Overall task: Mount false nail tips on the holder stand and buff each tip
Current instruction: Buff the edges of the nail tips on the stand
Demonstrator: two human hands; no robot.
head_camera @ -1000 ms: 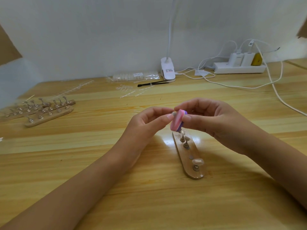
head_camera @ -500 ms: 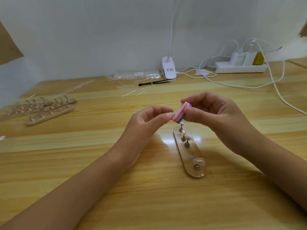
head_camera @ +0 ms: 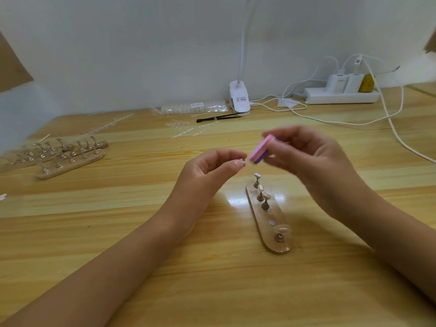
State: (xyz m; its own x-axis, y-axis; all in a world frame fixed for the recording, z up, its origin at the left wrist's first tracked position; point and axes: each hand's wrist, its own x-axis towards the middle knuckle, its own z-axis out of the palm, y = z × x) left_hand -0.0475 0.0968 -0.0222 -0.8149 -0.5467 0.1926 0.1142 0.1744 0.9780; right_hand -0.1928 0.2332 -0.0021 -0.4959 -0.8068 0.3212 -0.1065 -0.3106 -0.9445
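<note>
My left hand (head_camera: 207, 171) pinches a small metal holder peg (head_camera: 241, 160) between thumb and forefinger; whether a nail tip sits on it I cannot tell. My right hand (head_camera: 306, 161) grips a pink and purple buffer block (head_camera: 260, 149) just right of the peg, its face close to the peg's end. Below both hands a wooden holder stand (head_camera: 271, 241) lies on the table with several upright pegs. A clear nail tip (head_camera: 283, 228) sits on the nearest peg, and one magnet spot on the stand is bare.
More wooden stands with pegs (head_camera: 70, 159) lie at the far left. A bag of nail tips (head_camera: 193, 107), loose tips, a black tool (head_camera: 218, 118) and a white clip lamp (head_camera: 239, 97) stand at the back. A power strip (head_camera: 339, 95) with cables is at the back right.
Both hands have risen from just above the stand. The buffer block has moved up and to the right, its face now angled beside the peg.
</note>
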